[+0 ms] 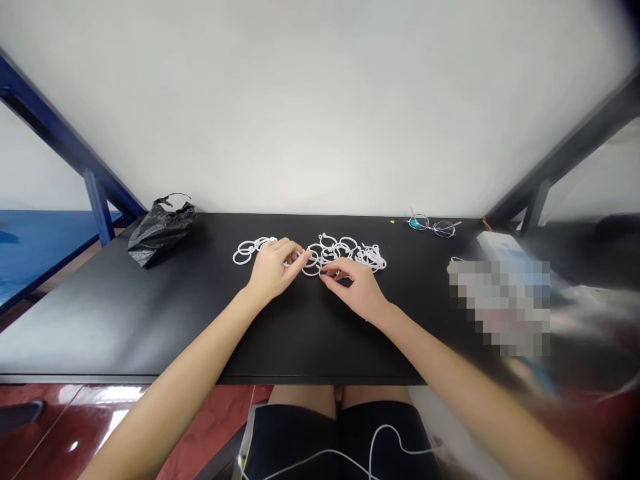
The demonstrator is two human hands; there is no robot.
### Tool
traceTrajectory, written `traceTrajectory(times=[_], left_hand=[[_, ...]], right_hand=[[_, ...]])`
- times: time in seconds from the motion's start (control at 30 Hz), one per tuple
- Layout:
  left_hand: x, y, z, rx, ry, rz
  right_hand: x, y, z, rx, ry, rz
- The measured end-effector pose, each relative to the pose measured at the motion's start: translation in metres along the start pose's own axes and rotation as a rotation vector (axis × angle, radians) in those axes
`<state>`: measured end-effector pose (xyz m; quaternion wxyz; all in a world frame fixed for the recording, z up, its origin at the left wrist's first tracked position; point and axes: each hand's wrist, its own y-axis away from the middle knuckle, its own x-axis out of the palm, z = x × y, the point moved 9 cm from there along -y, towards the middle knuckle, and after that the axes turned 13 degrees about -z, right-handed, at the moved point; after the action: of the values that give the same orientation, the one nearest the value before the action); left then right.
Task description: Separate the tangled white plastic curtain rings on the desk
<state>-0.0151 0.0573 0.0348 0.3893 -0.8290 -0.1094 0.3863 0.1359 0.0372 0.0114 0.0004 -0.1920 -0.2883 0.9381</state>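
Several white plastic rings (340,252) lie in a loose pile at the far middle of the black table (150,313). A smaller cluster of white rings (249,251) sits to their left. My left hand (274,268) rests beside that cluster, fingers curled and pinching a white ring (311,260) at the pile's left edge. My right hand (356,285) is just in front of the pile, its fingertips pinched on the same ring or one touching it; I cannot tell which.
A crumpled black plastic bag (161,228) lies at the table's far left. A pair of glasses (432,226) lies at the far right by the wall. A white box (503,245) and a blurred-out patch are at the right. Blue frame bars stand left.
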Motion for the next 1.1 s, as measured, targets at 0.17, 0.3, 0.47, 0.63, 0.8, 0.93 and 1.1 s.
traceTrajectory(times=[0.17, 0.3, 0.47, 0.63, 0.8, 0.93, 1.1], left_hand=[[0.003, -0.001, 0.042, -0.123, -0.192, 0.117], [0.003, 0.004, 0.064, -0.200, -0.217, 0.131], [0.011, 0.008, 0.068, -0.158, -0.192, 0.186], [0.017, 0.010, 0.067, -0.128, -0.179, 0.239], [0.016, 0.010, 0.066, -0.109, -0.189, 0.236], [0.013, 0.009, 0.065, -0.085, -0.234, 0.212], [0.009, 0.007, 0.064, -0.076, -0.269, 0.174]], right_hand=[[0.008, 0.003, -0.005, -0.049, 0.140, 0.116], [0.010, 0.005, -0.008, -0.046, 0.181, 0.153], [0.012, 0.006, -0.004, -0.115, 0.179, 0.166], [0.017, 0.007, -0.008, -0.111, 0.236, 0.221], [0.017, 0.006, -0.010, -0.079, 0.220, 0.229], [0.015, 0.006, -0.005, -0.104, 0.188, 0.198], [0.002, 0.003, 0.008, -0.197, 0.143, 0.023]])
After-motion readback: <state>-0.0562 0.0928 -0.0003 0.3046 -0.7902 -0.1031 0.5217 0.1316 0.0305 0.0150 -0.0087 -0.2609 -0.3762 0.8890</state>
